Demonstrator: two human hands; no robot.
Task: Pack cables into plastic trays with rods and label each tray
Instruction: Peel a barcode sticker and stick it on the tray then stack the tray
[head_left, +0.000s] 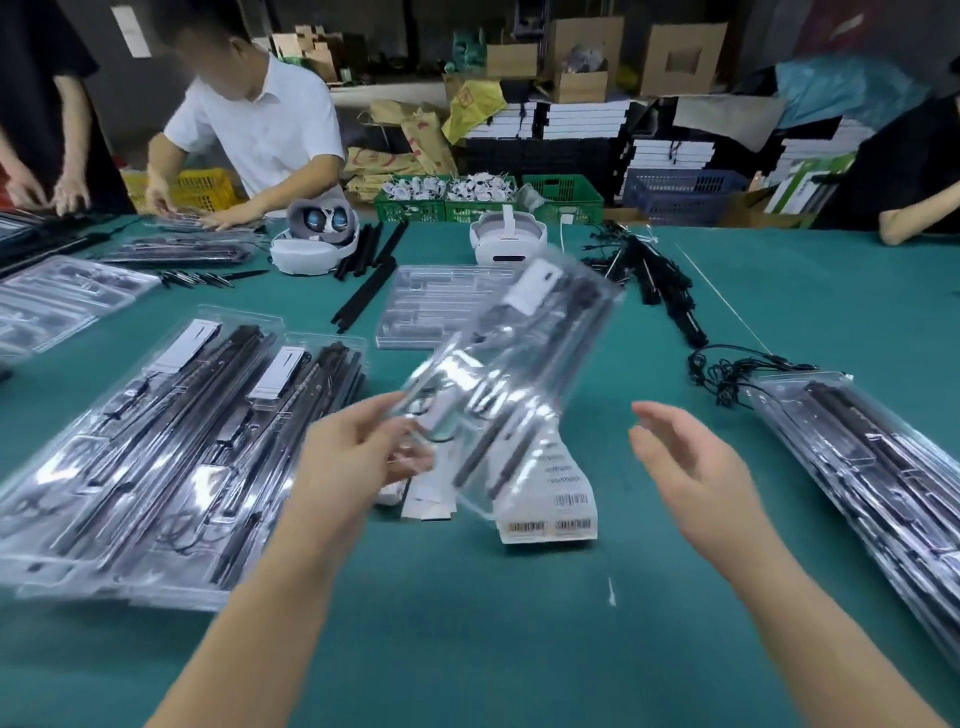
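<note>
My left hand (363, 447) grips the near corner of a clear plastic tray (514, 364) packed with black rods and cables, held tilted above the green table (467, 623). The tray is blurred. My right hand (691, 467) hovers open to the right of it, touching nothing. A strip of white barcode labels (556, 514) lies on the table under the tray's near end. An empty clear tray (431, 306) lies behind. Packed trays are stacked at left (171, 457) and at right (883, 478). Loose black cables (727, 369) and black rods (369, 280) lie further back.
Two white headsets (311, 239) (506, 241) sit at the table's far side. Other people work at the far left, one in a white shirt (260, 124), and an arm (914, 218) rests at the far right. Green crates (488, 197) and cardboard boxes stand behind.
</note>
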